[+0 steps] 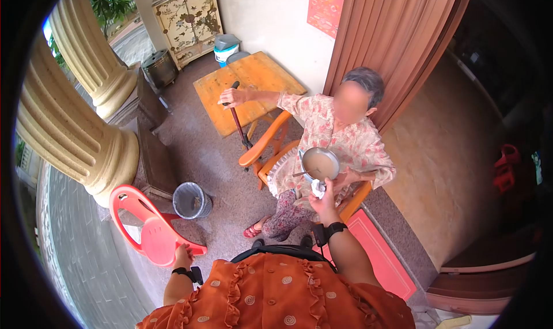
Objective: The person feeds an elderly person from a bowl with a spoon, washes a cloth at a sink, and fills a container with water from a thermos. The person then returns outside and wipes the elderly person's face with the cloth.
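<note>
Porch with fluted columns [78, 121] and a pale wall [276, 23]. Nearest, the left hand [184, 256] lies at the right edge of a red chair [158, 239]; whether its fingers close on it cannot be told. The right hand [325, 203] has its fingers pinching a white wad [318, 188] against the near rim of a pot [319, 150], located above a seated person's [334, 121] lap. Beyond: a cane [237, 123], gripped by that person, before the desk's [259, 70] near corner; a bucket [225, 53] by its far edge; a cabinet [189, 23].
</note>
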Tool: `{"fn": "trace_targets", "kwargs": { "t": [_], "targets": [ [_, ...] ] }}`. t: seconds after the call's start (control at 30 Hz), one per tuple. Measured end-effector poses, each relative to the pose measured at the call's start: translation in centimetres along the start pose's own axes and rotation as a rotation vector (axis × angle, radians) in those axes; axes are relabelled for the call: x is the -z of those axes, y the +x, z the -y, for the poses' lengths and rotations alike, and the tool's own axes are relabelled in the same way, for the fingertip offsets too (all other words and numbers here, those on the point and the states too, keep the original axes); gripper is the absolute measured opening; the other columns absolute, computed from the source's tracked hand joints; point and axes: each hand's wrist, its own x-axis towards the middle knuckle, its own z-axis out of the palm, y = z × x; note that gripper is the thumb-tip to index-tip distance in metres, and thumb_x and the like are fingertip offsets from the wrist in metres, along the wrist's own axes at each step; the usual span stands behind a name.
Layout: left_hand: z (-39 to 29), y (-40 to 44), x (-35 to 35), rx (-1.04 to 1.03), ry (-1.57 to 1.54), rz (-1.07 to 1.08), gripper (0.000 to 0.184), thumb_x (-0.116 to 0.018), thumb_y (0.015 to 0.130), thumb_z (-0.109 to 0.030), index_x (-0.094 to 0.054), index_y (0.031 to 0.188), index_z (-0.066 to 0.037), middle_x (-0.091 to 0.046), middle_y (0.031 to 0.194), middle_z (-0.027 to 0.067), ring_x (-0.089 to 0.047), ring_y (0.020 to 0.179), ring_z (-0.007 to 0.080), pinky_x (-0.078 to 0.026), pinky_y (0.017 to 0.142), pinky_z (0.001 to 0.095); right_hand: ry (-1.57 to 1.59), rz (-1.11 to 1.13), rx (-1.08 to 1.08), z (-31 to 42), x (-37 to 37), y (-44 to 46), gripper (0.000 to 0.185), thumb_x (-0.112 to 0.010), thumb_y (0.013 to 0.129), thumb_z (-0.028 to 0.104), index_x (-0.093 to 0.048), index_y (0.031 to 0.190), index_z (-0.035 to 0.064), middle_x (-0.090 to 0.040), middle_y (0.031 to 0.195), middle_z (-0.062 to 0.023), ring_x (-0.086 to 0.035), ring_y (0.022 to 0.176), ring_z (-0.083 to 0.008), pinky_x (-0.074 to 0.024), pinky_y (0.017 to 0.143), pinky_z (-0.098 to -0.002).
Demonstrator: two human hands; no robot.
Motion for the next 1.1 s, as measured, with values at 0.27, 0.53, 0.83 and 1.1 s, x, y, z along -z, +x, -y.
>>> {"fn": "trace_targets", "kwargs": {
  "t": [0.27,0.53,0.83,1.1],
  "targets": [
    [0.2,0.4,0.1,0.023,0.0,0.033,0.024,-0.048,0.094,-0.034,-0.055,0.1,-0.012,-0.05,0.068,0.0005,-0.043,0.051,0.0133,-0.035,0.043,0.0294,0.012,-0.008,0.005,-0.2,-1.2,-0.2,0.038,-0.057,0.088,0.049,-0.059,0.078,0.0113,-0.051,0.058,-0.0005,-0.039,0.044,-0.0131,-0.0294,0.041,-0.0258],
    [-0.3,1.1,-1.2,0.003,0.03,0.067,0.023,-0.053,0.09,-0.027,-0.056,0.105,-0.009,-0.055,0.075,0.006,-0.045,0.054,0.0153,-0.037,0.045,0.0309,0.018,-0.022,0.01,-0.9,-1.1,0.1,0.037,-0.058,0.087,0.047,-0.058,0.075,0.0128,-0.051,0.056,0.0003,-0.039,0.042,-0.0141,-0.0295,0.041,-0.0268],
    [-0.5,1.0,-2.3,-0.011,0.038,0.026,0.023,-0.055,0.089,-0.023,-0.059,0.103,-0.006,-0.056,0.071,0.0079,-0.045,0.048,0.0173,-0.036,0.038,0.0321,-0.016,-0.037,0.038,-0.7,-2.1,-0.3,0.035,-0.059,0.087,0.047,-0.058,0.077,0.0128,-0.053,0.059,0.0011,-0.041,0.046,-0.0141,-0.0299,0.042,-0.0265],
    [-1.5,0.7,-2.2,-0.015,0.078,0.051,0.03,-0.049,0.094,-0.03,-0.059,0.106,-0.005,-0.056,0.071,0.0083,-0.043,0.045,0.0175,-0.037,0.037,0.0317,0.017,-0.04,0.051,-0.2,-2.0,1.3,0.03,-0.062,0.085,0.046,-0.059,0.085,0.0156,-0.058,0.066,0.0047,-0.043,0.048,-0.0101,-0.0299,0.042,-0.0244]
  ]
}}
